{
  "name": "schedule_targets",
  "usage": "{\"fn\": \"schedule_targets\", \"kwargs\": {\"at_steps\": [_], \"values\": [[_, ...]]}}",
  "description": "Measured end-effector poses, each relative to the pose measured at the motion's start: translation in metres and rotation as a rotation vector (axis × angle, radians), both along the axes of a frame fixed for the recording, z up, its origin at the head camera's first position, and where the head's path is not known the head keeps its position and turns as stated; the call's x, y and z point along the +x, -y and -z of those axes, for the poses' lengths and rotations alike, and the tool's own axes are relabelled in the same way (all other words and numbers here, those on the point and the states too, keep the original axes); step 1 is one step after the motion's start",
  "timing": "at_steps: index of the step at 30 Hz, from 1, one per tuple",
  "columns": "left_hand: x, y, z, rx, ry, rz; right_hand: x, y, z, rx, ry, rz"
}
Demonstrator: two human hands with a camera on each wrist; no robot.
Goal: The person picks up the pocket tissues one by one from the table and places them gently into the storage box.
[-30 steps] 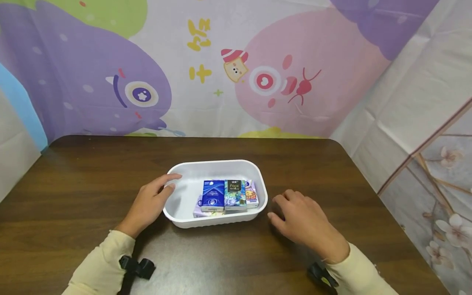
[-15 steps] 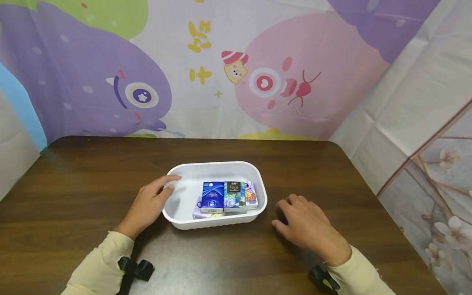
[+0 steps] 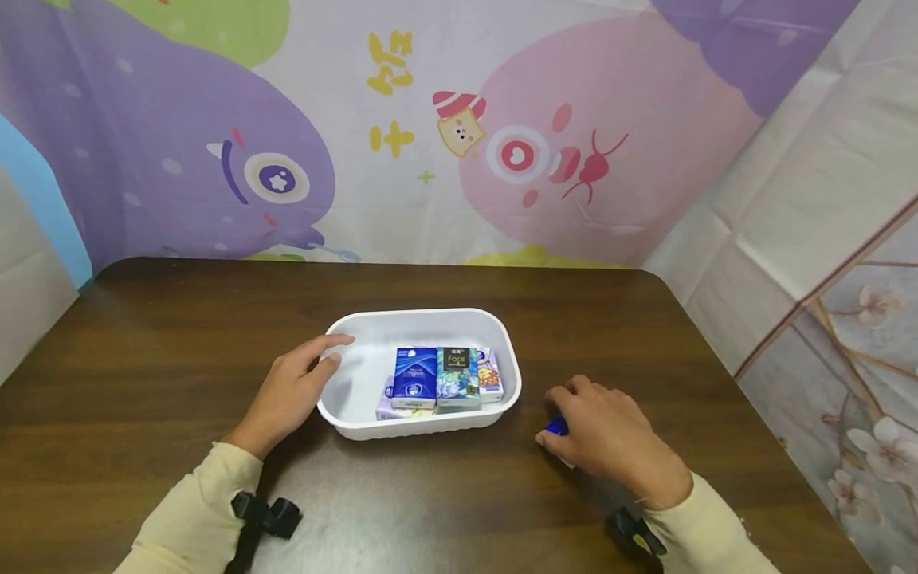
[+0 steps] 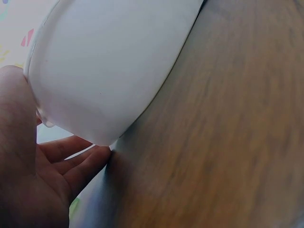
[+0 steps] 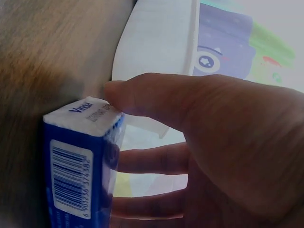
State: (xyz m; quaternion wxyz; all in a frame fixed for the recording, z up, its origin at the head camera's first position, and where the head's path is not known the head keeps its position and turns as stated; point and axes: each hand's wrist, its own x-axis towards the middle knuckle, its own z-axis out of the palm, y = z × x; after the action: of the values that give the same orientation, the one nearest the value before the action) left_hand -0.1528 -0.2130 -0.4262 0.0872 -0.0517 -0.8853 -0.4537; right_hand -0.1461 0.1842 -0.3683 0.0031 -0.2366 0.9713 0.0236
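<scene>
A white plastic tray [image 3: 358,383] stands on the table, and my left hand [image 3: 290,391] holds its left end. The thumb and index finger reach over the rim, while the other fingers lie against the outer wall in the left wrist view. To the right of the tray, my right hand [image 3: 610,430] grips a blue tissue pack [image 5: 76,166] low over the tabletop. Its thumb is at the pack's white printed end and its fingers are along the side. In the head view only a blue corner shows, the rest hidden under the hand.
Inside the tray lie several tissue packs: a dark blue one [image 3: 414,379], a green-blue one [image 3: 457,379] and a purple one [image 3: 489,375] among them. The brown table [image 3: 215,319] ends at a cartoon-printed cloth [image 3: 402,215] behind.
My right hand has shifted slightly right, away from the tray, and a blue pack has come into view beneath it. My left hand stays at the tray's left end.
</scene>
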Motion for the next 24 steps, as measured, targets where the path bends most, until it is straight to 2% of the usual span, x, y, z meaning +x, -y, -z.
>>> {"fn": "schedule_targets", "kwargs": {"at_steps": [10, 24], "values": [[-0.0002, -0.0002, 0.0001, -0.004, -0.009, -0.001, -0.0014, -0.0029, -0.0039, -0.019, 0.024, 0.013], [-0.0012, 0.0, 0.0008, -0.003, 0.007, -0.001, -0.0076, -0.0019, 0.0005, -0.087, -0.065, -0.036]]}}
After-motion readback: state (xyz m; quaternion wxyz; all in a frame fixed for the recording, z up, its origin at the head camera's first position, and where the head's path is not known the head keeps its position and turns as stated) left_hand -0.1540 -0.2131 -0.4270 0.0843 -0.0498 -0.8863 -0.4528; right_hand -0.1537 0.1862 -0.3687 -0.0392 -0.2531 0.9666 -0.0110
